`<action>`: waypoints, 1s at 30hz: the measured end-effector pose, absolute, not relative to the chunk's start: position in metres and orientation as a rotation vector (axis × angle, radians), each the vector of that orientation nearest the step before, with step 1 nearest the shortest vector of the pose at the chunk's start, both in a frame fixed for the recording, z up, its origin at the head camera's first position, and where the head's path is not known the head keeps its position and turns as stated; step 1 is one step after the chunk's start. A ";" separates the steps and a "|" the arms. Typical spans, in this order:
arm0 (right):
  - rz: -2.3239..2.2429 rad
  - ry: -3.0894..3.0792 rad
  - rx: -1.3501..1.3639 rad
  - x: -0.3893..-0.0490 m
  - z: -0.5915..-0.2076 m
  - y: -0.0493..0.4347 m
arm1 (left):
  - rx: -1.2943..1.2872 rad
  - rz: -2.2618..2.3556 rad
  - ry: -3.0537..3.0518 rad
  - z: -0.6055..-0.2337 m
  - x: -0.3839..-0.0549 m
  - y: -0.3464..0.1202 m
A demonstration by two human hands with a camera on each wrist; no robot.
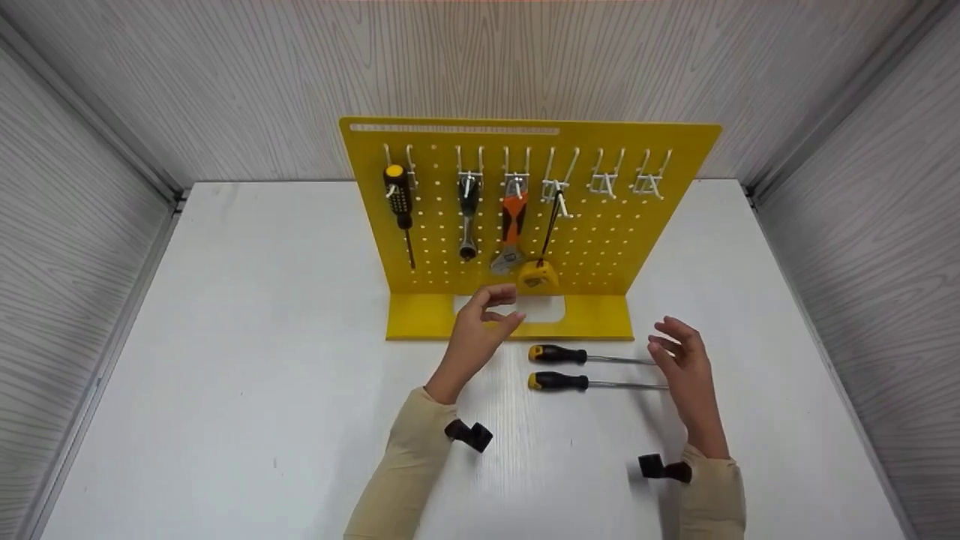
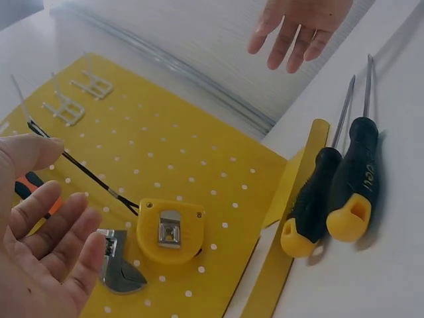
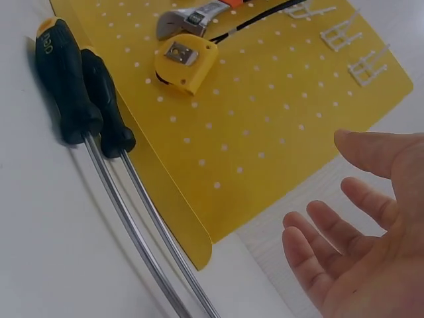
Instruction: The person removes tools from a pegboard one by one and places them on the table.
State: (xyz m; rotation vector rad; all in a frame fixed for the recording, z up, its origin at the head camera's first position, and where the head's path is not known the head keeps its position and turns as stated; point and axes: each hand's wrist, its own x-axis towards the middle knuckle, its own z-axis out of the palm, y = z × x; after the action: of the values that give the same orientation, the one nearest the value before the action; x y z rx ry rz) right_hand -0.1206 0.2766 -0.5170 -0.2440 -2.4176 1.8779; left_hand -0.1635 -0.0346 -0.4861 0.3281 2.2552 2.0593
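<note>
My left hand (image 1: 480, 334) is held in front of the yellow pegboard (image 1: 592, 247), fingers relaxed and nothing in them. Close to its fingertips hangs a yellow tape measure (image 1: 538, 277), its black strap looped over a white hook. My right hand (image 1: 684, 364) hovers beside the shaft ends of two screwdrivers, also holding nothing. These lie parallel on the table before the board: a rear screwdriver (image 1: 559, 354) and a front screwdriver (image 1: 559, 381), black and yellow handles to the left. In the right wrist view, the right thumb and fingers (image 3: 311, 255) are spread apart.
On the board hang a screwdriver (image 1: 399, 199) at the left, a ratchet wrench (image 1: 468, 217), and an orange-handled adjustable wrench (image 1: 513, 225). Two bare white hooks (image 1: 604, 182) are at the right. The white table (image 1: 262, 360) is bounded by pale wood-grain walls (image 1: 262, 75).
</note>
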 end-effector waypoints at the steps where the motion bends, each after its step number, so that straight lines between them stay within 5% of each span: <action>1: 1.884 -2.426 -0.232 -0.122 -0.516 0.274 | 0.340 2.062 2.248 -0.484 -0.166 -0.033; 30: 1.928 -2.516 0.051 -0.168 -0.499 0.204 | 0.409 2.118 2.291 -0.459 -0.203 0.003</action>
State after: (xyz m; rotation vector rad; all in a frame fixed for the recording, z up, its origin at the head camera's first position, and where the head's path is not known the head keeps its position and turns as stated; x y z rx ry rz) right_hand -0.1680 0.2038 -0.4989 0.0509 -2.5157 1.9285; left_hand -0.2026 0.0034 -0.4587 0.4094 2.2911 2.1180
